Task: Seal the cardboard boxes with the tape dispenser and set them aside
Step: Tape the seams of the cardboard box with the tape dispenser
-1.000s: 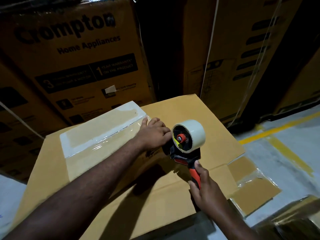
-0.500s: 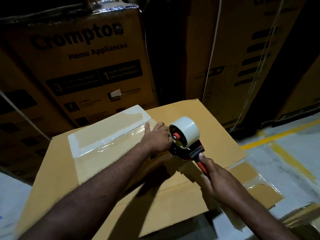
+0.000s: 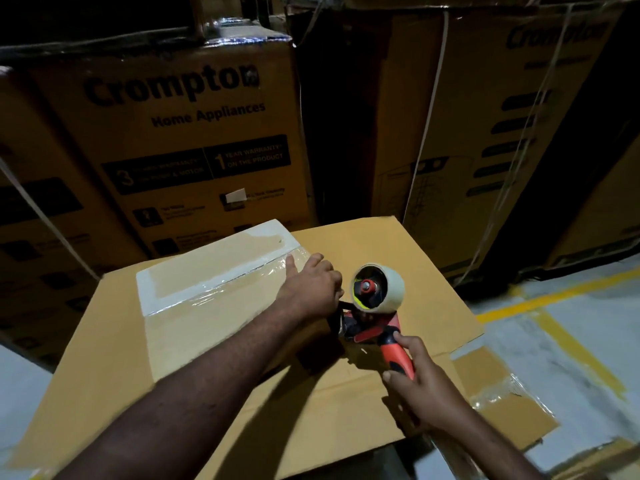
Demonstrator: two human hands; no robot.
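One carton (image 3: 173,133) reads "Crompton"; right hand (image 3: 427,389) grips tape dispenser (image 3: 377,292), left hand (image 3: 311,289) presses box (image 3: 398,244).

two bare forearms show, uncovered from the wrists down to the lower edge of the view. the left forearm (image 3: 207,386) is lean and long in view, with a faint sheen along its upper side. the right forearm (image 3: 485,448) is slightly blurred. the left hand (image 3: 308,292) and right hand (image 3: 426,386) are bare, with short-trimmed nails on the right.
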